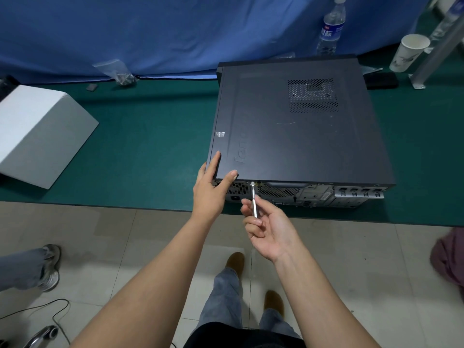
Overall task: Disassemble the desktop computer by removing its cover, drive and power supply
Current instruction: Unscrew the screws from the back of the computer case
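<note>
A black desktop computer lies on its side on the green table, its rear panel facing me and its dark cover on top. My left hand rests on the near left corner of the case, fingers straight along the cover's edge. My right hand pinches a slim silver screwdriver. Its tip sits on a screw at the top edge of the rear panel.
A white cardboard box sits at the table's left. A plastic bag of screws, a water bottle and a paper cup stand along the blue curtain. A metal post rises at far right. Another person's foot is on the floor.
</note>
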The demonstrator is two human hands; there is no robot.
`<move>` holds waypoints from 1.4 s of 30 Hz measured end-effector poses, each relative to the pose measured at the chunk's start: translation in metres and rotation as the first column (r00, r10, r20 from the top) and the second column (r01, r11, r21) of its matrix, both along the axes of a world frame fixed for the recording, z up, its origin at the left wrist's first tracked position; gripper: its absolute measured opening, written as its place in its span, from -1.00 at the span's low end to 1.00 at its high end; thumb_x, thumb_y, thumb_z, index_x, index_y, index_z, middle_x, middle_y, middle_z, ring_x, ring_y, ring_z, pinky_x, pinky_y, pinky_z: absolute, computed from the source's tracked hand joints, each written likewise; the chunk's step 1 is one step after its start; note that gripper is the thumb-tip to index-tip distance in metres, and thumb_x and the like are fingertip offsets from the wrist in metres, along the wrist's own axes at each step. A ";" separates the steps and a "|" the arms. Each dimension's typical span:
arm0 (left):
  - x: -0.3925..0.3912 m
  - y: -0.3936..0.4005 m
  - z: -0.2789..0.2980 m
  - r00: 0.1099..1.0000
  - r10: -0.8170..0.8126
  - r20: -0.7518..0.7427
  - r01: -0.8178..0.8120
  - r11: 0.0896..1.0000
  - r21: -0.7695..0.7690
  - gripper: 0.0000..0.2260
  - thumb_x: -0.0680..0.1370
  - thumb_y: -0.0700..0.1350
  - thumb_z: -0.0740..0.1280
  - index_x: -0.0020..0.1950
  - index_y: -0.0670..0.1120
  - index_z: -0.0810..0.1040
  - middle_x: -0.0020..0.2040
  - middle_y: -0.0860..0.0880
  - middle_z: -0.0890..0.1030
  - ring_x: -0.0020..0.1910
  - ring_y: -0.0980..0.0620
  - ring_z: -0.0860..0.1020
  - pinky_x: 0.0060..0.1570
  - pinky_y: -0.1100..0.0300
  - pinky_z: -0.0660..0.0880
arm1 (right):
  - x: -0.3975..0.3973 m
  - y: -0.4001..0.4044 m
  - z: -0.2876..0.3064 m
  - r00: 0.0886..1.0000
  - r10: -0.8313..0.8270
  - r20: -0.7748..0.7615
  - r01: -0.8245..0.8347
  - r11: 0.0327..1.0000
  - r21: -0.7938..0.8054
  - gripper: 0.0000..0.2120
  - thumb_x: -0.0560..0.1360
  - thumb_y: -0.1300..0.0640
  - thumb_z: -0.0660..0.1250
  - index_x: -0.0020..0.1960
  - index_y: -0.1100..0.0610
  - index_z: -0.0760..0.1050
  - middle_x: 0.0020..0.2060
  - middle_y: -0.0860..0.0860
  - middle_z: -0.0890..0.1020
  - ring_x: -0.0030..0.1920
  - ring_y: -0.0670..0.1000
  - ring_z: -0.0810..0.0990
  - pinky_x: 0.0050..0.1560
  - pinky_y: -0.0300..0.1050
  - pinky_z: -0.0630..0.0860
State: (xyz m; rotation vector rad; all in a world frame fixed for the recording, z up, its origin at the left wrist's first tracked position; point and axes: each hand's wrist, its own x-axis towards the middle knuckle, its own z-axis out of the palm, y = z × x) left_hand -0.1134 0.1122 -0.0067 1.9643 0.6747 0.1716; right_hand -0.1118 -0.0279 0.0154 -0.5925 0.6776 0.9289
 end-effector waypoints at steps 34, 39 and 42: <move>-0.002 -0.025 0.024 0.971 -0.038 -0.236 -0.208 0.358 -0.910 -0.61 0.63 -0.03 0.04 0.16 -0.30 0.49 0.02 -0.25 0.64 -0.18 -0.03 0.66 -0.42 0.28 0.52 | -0.005 0.002 0.002 0.996 -0.077 -0.034 0.080 0.991 0.105 -0.79 0.57 0.18 0.21 -0.20 0.23 0.48 -0.48 0.02 0.46 -0.65 -0.18 0.26 -0.72 -0.38 0.12; 0.001 -0.024 0.019 0.975 -0.040 -0.220 -0.196 0.321 -0.927 -0.67 0.61 -0.11 0.04 0.09 -0.29 0.49 0.06 -0.27 0.64 -0.03 -0.10 0.66 -0.36 0.25 0.57 | -0.004 0.004 0.001 0.998 -0.069 -0.016 0.070 0.989 0.133 -0.81 0.56 0.18 0.22 -0.21 0.21 0.46 -0.49 0.00 0.43 -0.67 -0.18 0.21 -0.71 -0.37 0.09; 0.002 -0.023 0.019 0.975 -0.035 -0.218 -0.194 0.329 -0.924 -0.68 0.62 -0.13 0.03 0.01 -0.30 0.49 0.05 -0.30 0.64 -0.08 -0.13 0.67 -0.51 0.25 0.49 | -0.003 0.001 0.000 0.998 -0.055 -0.008 0.055 0.989 0.140 -0.76 0.58 0.15 0.18 -0.19 0.25 0.49 -0.48 0.01 0.41 -0.65 -0.17 0.20 -0.70 -0.37 0.07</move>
